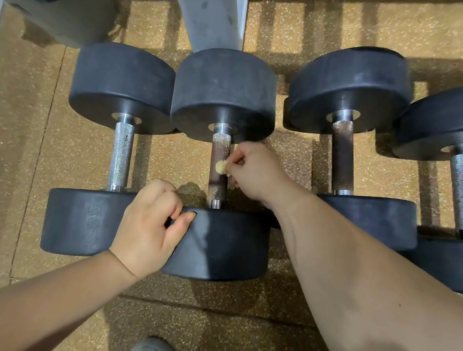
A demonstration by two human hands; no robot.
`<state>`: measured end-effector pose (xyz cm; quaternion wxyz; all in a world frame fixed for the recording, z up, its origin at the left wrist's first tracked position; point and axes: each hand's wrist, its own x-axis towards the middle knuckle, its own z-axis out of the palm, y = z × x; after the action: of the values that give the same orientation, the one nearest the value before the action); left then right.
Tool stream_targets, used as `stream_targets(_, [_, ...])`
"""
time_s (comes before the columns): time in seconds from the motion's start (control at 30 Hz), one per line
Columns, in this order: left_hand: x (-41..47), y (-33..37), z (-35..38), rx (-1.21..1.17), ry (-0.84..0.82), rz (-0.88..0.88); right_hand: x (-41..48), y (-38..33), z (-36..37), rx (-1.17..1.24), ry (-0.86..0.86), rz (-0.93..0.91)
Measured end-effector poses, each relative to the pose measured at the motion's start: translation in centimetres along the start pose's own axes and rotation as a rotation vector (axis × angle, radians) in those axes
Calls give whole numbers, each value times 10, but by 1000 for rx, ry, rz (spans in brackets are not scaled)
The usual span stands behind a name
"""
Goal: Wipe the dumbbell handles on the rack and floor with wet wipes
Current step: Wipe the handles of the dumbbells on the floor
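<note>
Right hand (pixel 254 172) pinches a small balled wipe (pixel 221 167) against the right side of the second dumbbell's handle (pixel 216 183), about mid-length. Left hand (pixel 149 223) sits curled at that dumbbell's near head (pixel 223 245), thumb on its edge; whether it truly grips cannot be told. The handle runs away from the person, so strokes would go fore and aft between the heads, with open floor (pixel 20 145) either side.
</note>
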<state>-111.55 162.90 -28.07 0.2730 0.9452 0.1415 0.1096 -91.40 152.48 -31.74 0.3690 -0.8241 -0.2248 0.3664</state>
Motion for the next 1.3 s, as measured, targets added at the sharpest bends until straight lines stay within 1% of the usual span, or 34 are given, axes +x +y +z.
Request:
stream_targets(0.03, [0,0,0,7,1,-4,5,-6,-3,-43,46,-17])
stream_targets(0.1, [-1,0,0,9,0,-4,10,-14,-6,-38,153,-10])
stream_targets(0.17, [-1,1,-1,9,3,-3,6,-14,-6,-34,182,9])
stream_targets(0.23, [-1,1,-1,9,3,-5,-6,-7,-6,-66,91,5])
stream_targets(0.3, [0,1,0,11,2,-12,-18,-1,-7,-97,-72,0])
stream_targets(0.33, [0,1,0,10,-1,-17,-22,0,-7,-101,-126,-5])
stream_targets(0.37, [0,1,0,6,-5,-19,-23,0,-7,-91,-130,-7])
stream_targets(0.4, [0,1,0,2,-10,-17,-20,0,-6,-77,-90,-9])
stream_targets(0.53, [0,-1,-1,22,-22,-15,-1,-13,0,-17,167,-36])
stream_targets(0.6, [0,0,-1,30,-21,-12,4,-18,0,-22,208,-28])
stream_targets(0.63, [0,-1,-1,35,-20,-10,3,-19,-2,-27,198,-23])
stream_targets(0.7, [-1,-1,-1,33,-24,-10,-5,-15,-6,-72,85,-19])
stream_targets(0.8, [0,-1,0,24,-18,-11,-21,-8,-7,-287,-252,-6])
stream_targets(0.83, [0,-1,0,20,-19,-10,-23,-6,-6,-275,-284,5])
stream_targets(0.87, [0,-1,0,14,-18,-10,-23,-6,-6,-216,-265,20])
stream_targets(0.9, [0,-1,0,9,-18,-12,-20,-7,-5,-157,-198,28])
stream_targets(0.97, [0,-2,0,6,-14,-17,-8,-10,-3,-140,-9,1])
stream_targets(1.03, [-1,-3,0,7,-6,-12,5,-13,-2,-111,129,-18])
stream_targets(1.1, [0,-2,1,6,7,-2,9,-12,1,-77,182,-27])
stream_targets(1.17, [0,-1,1,4,14,-2,4,-7,1,-100,116,-71])
stream_targets(1.27, [1,-1,0,29,8,-3,-17,0,-2,-237,-109,-200])
stream_targets(1.3, [1,-1,1,42,7,-6,-19,-1,-4,-277,-145,-251])
